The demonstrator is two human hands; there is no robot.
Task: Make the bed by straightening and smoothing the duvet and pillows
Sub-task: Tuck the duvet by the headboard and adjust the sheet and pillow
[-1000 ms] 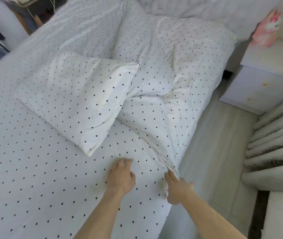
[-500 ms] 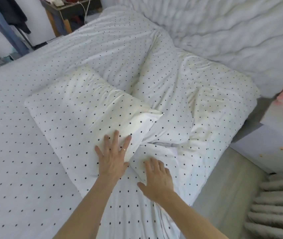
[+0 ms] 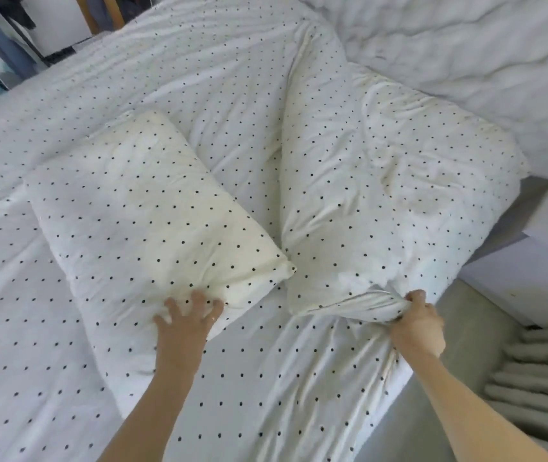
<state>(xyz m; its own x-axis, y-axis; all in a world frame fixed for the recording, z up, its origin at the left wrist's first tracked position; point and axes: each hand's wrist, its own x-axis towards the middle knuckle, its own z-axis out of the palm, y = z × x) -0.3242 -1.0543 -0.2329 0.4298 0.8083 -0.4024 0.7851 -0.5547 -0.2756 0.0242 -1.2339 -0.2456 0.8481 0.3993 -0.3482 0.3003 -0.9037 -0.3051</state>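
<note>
A white, black-dotted pillow (image 3: 152, 225) lies slantwise on the dotted bed (image 3: 49, 361). My left hand (image 3: 187, 323) presses on its near edge, fingers spread and dug into the fabric. To the right a second dotted pillow (image 3: 392, 195) lies crumpled near the bed's right side. My right hand (image 3: 416, 323) is closed on a bunched fold of fabric at that pillow's near corner. The dotted duvet (image 3: 205, 81) spreads behind both pillows toward the far side.
A white quilted headboard or wall (image 3: 466, 55) runs along the top right. A pale nightstand (image 3: 532, 278) stands beside the bed on the right, with grey floor (image 3: 466, 345) and folded grey fabric (image 3: 539, 368) nearby. Furniture and clothes crowd the top left corner.
Both hands moved forward from the sheet's edge. The left went onto the left pillow's near edge; the right, flat half a second ago, has closed on fabric at the right pillow's corner.
</note>
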